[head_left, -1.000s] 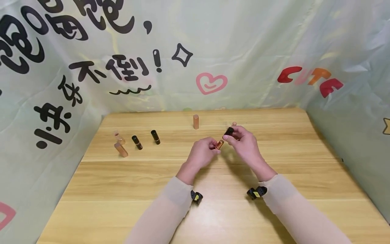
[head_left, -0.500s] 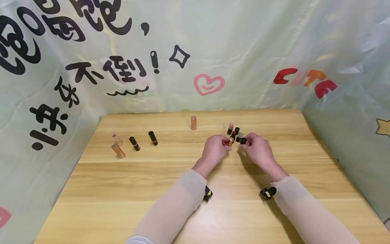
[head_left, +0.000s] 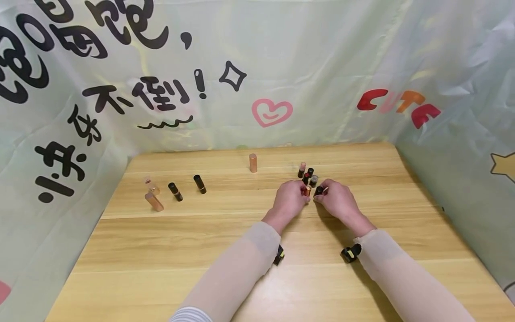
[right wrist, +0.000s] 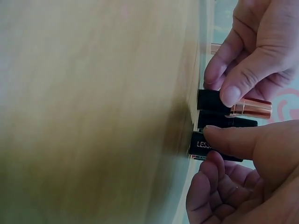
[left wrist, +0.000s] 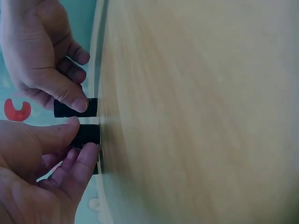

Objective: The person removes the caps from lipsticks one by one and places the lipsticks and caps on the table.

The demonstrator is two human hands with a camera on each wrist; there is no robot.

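Note:
My left hand (head_left: 290,197) pinches an uncapped lipstick (right wrist: 252,107) between thumb and fingers. The lipstick stands upright with a black base and a shiny copper upper part. Close to its right, my right hand (head_left: 337,197) pinches a black lipstick cap (left wrist: 65,108) with pale lettering on its side. Both pieces have their lower ends at the tabletop. Just behind the hands stand a lipstick with a red tip (head_left: 306,178), one with a pink tip (head_left: 302,169), a black piece (head_left: 310,171) and a dark piece with a greyish top (head_left: 314,180).
A copper tube (head_left: 253,163) stands alone at the back of the wooden table (head_left: 225,250). Toward the left are two black tubes, one (head_left: 200,184) farther back than the other (head_left: 175,192), a copper tube (head_left: 154,201) and a clear pinkish piece (head_left: 151,185). A printed curtain (head_left: 322,53) hangs behind.
Both hands have moved right and down to the table with the lipstick and the cap, to the front of the cluster. The cluster behind them has come into view.

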